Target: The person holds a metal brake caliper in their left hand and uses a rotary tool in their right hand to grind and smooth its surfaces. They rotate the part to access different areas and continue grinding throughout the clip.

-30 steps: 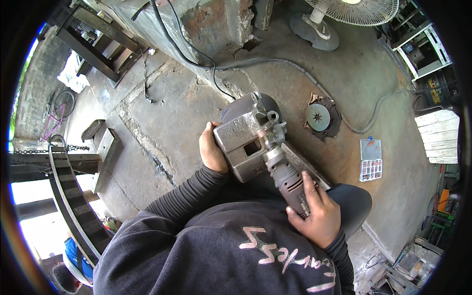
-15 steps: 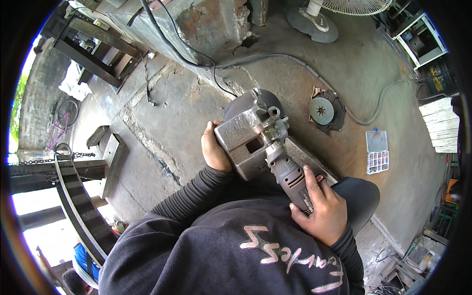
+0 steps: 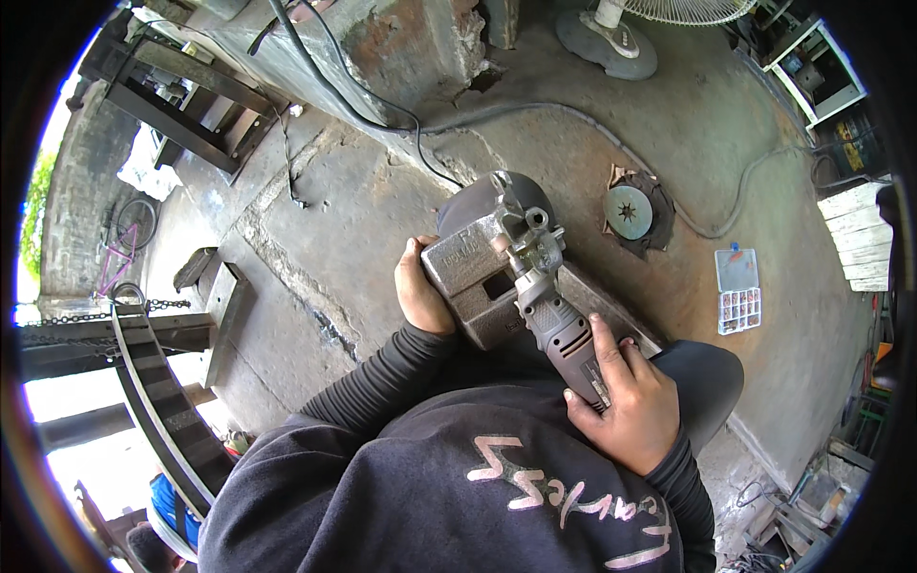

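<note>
A heavy grey cast-metal brake caliper (image 3: 461, 256) rests across my lap, tilted, with a rectangular opening in its body. My left hand (image 3: 422, 294) is closed round its left side. My right hand (image 3: 632, 416) grips a dark grey handheld rotary grinder (image 3: 564, 336), index finger stretched along its housing. The grinder's nose points up and away, against or just over the caliper's lugged right end; whether its tip touches the metal I cannot tell. Part of the caliper lies hidden behind the tool.
On the concrete floor to the right lie a round metal disc (image 3: 629, 212) on dark scraps and a divided plastic parts box (image 3: 739, 291). A pedestal fan (image 3: 611, 43) stands at the back. Cables (image 3: 573, 110) cross the floor. Steel beams (image 3: 172, 124) stand at the far left.
The view has shifted slightly. Both hands keep their hold, and the grinder stays at the same end of the caliper with hardly any movement.
</note>
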